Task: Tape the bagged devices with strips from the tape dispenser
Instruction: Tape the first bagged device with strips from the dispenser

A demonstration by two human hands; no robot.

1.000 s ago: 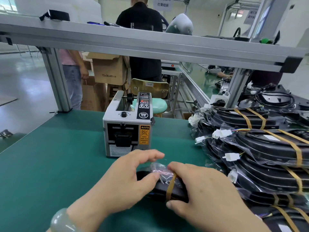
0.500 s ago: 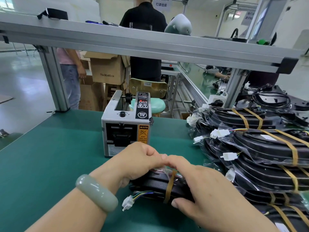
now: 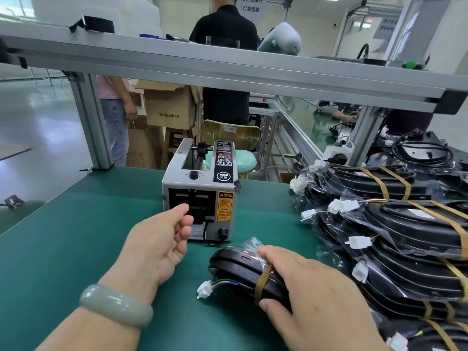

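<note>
A worker's left hand, fingers loosely curled and empty, has left the black, plastic-bagged device it pressed half a second earlier and now hovers at the outlet of the grey box-shaped tape dispenser. The right hand still grips the device, banded by one brown tape strip, on the green table mat, near the stack of taped bagged devices.

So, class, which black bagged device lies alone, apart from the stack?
The black plastic-bagged device the right hand grips, in front of the grey tape dispenser; the other devices are piled at the green mat's right edge.
</note>
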